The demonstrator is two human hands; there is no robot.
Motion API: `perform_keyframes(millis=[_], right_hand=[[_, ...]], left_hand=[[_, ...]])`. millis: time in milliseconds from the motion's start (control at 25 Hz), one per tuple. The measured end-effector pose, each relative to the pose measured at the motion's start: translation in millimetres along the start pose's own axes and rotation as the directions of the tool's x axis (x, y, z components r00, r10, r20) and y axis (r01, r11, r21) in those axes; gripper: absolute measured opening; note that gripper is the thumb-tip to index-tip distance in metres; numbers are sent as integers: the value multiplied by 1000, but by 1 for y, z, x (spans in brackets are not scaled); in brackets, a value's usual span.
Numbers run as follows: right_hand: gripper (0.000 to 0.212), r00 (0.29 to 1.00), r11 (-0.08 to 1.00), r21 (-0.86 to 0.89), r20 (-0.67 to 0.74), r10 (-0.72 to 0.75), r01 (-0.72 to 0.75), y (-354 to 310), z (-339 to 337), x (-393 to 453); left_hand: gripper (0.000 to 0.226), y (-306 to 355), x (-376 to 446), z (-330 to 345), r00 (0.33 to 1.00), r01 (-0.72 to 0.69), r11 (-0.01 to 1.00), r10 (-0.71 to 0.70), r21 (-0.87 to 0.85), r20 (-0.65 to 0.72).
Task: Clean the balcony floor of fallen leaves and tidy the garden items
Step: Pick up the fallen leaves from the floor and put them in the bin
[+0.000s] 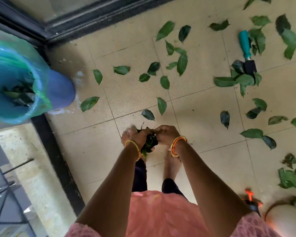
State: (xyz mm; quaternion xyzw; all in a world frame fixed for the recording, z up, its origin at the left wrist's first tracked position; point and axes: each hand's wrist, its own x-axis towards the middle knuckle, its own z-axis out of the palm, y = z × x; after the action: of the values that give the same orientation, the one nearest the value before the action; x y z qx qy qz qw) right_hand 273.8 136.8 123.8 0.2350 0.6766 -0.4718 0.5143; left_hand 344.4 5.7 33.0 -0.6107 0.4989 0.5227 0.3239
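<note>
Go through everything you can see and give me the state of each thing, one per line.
Left hand: closed around a bunch of leaves.
Right hand: closed on the same bunch.
Lined bin: open, some leaves inside.
Loose leaves: scattered on the floor.
Teal-handled trowel: lying flat among leaves.

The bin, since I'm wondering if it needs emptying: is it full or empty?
Neither: the bin holds a few dark leaves at the bottom, far below its rim.

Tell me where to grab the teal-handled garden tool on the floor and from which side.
Grip the teal handle of the garden tool from above. It lies flat, its upper end bare, while leaves crowd the dark head.
</note>
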Motion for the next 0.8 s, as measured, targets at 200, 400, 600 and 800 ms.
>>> perform_keyframes(millis=[200, 400, 600, 800], right_hand=[[12, 987, 979, -202, -145, -64, 34, -21, 6, 49], [27, 948, 800, -599, -237, -212, 29, -4, 33, 126], [57, 913, 508, -858, -264, -312, -74, 22, 64, 176], [37, 886, 423, -905, -235, -401, -49, 37, 69, 190]], left_hand=[[94, 17, 45, -30, 999, -20, 999, 21, 31, -34], [21, 90, -11, -57, 998, -5, 1000, 5, -12, 69], [15, 93, 21, -84, 999, 42, 999, -42, -8, 35], [13, 89, 30, -79, 995, 88, 996, -89, 12, 53]])
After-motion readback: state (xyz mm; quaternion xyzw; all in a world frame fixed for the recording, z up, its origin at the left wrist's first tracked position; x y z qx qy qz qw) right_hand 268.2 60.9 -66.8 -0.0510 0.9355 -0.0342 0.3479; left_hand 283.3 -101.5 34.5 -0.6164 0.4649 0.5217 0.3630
